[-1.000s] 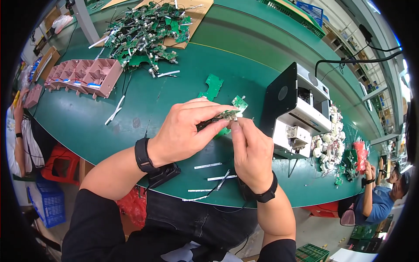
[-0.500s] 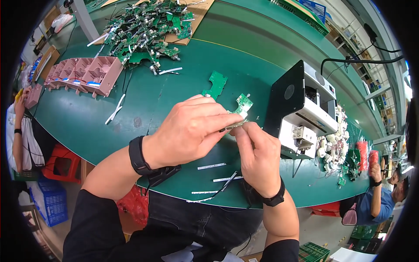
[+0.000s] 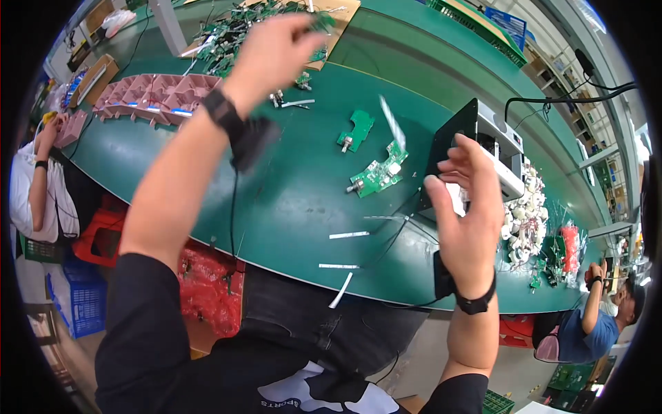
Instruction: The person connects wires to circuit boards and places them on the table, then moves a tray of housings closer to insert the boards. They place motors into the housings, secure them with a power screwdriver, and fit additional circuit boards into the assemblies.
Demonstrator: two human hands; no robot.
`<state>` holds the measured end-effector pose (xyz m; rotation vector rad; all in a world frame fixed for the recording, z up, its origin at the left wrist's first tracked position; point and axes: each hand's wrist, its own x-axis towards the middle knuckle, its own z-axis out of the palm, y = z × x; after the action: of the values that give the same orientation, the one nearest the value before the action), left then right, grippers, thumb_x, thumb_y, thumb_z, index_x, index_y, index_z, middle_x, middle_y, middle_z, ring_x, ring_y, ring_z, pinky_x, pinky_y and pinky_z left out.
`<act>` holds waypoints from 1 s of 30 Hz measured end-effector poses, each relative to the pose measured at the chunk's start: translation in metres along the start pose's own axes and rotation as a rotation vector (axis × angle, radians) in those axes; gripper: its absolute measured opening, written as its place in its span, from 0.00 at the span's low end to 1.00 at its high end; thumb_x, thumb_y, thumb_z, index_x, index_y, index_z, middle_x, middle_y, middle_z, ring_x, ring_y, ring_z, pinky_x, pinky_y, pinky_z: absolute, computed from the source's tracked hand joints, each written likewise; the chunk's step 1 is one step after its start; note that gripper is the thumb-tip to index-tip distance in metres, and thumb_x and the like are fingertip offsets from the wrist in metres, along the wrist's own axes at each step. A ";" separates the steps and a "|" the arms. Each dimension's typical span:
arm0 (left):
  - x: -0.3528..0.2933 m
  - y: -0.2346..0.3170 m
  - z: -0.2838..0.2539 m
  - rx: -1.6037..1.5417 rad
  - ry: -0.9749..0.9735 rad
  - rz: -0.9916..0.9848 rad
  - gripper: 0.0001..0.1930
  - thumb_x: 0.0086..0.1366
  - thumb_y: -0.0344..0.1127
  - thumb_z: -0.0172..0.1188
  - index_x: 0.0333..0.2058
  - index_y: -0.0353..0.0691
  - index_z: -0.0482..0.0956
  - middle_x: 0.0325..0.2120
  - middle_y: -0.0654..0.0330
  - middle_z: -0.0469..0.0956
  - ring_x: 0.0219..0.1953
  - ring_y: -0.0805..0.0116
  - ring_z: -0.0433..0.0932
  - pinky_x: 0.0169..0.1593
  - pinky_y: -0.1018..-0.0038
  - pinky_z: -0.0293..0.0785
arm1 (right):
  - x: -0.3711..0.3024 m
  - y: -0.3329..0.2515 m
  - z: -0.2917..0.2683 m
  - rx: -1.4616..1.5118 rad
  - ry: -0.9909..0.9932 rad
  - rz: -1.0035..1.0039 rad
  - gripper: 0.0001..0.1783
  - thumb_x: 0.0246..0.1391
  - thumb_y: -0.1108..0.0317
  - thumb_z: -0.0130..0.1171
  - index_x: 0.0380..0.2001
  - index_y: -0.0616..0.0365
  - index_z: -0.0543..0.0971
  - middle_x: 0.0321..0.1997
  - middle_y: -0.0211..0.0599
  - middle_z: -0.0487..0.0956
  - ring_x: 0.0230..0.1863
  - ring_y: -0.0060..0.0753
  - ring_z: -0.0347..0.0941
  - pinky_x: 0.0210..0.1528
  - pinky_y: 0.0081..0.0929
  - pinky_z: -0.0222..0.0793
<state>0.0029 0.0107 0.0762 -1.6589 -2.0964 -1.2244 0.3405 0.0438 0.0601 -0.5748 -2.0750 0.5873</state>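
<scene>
My left hand (image 3: pixel 272 55) is over the near right side of a heap of green circuit boards (image 3: pixel 221 52). A blurred green board piece (image 3: pixel 323 24) shows at its fingertips; whether they grip it cannot be made out. My right hand (image 3: pixel 469 214) hangs open and bare in front of the black and white machine (image 3: pixel 510 165), thumb and fingers apart. Between the hands, a curved green circuit board (image 3: pixel 378 178) rests on the table, a blurred white strip (image 3: pixel 393 123) at its upper end. A smaller green board (image 3: pixel 358 130) lies just beyond it.
White strips (image 3: pixel 349 235) lie near the front edge of the green table (image 3: pixel 296 200). A pink compartmented tray (image 3: pixel 148 98) stands left. White parts (image 3: pixel 527 217) are piled right of the machine. Other people sit at both ends, one in a blue shirt (image 3: pixel 593 334).
Both hands have let go of the curved board, which now lies on the table. My left hand has moved up and away to the heap; my right hand has moved right and opened.
</scene>
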 end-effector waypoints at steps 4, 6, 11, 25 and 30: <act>0.040 -0.089 -0.021 0.211 0.124 -0.135 0.13 0.62 0.42 0.66 0.37 0.37 0.84 0.26 0.47 0.84 0.30 0.49 0.85 0.35 0.57 0.80 | -0.007 -0.004 -0.024 -0.134 -0.037 -0.114 0.24 0.58 0.79 0.68 0.58 0.60 0.78 0.44 0.40 0.81 0.38 0.31 0.79 0.45 0.29 0.78; 0.030 -0.090 -0.016 0.530 0.393 0.247 0.15 0.65 0.43 0.69 0.38 0.35 0.84 0.25 0.54 0.83 0.29 0.60 0.83 0.37 0.65 0.78 | -0.023 0.001 -0.035 -0.209 -0.264 -0.037 0.22 0.57 0.78 0.68 0.55 0.59 0.79 0.43 0.38 0.81 0.37 0.34 0.80 0.42 0.30 0.78; -0.067 0.013 0.010 -0.115 -0.373 0.017 0.18 0.64 0.43 0.72 0.46 0.36 0.84 0.37 0.56 0.86 0.35 0.63 0.85 0.42 0.68 0.81 | -0.071 0.018 -0.043 -0.394 -0.580 0.000 0.16 0.54 0.75 0.69 0.47 0.56 0.82 0.41 0.36 0.80 0.34 0.40 0.80 0.35 0.35 0.78; -0.112 0.073 0.107 0.077 -0.348 0.075 0.23 0.62 0.46 0.72 0.52 0.41 0.79 0.36 0.57 0.85 0.40 0.51 0.84 0.46 0.57 0.80 | -0.091 0.033 -0.024 -0.346 -0.564 0.032 0.11 0.54 0.69 0.72 0.40 0.55 0.82 0.29 0.36 0.81 0.26 0.46 0.79 0.30 0.41 0.76; -0.095 0.080 0.114 0.002 -0.498 -0.072 0.23 0.61 0.44 0.72 0.50 0.37 0.80 0.39 0.52 0.86 0.42 0.49 0.85 0.48 0.56 0.80 | -0.102 0.037 -0.010 -0.517 -0.480 0.253 0.10 0.57 0.64 0.71 0.32 0.59 0.82 0.19 0.40 0.81 0.25 0.51 0.80 0.27 0.43 0.74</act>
<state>0.1429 0.0248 -0.0160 -2.0717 -2.4451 -0.8869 0.4070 0.0140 -0.0206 -1.0891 -2.6550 0.3431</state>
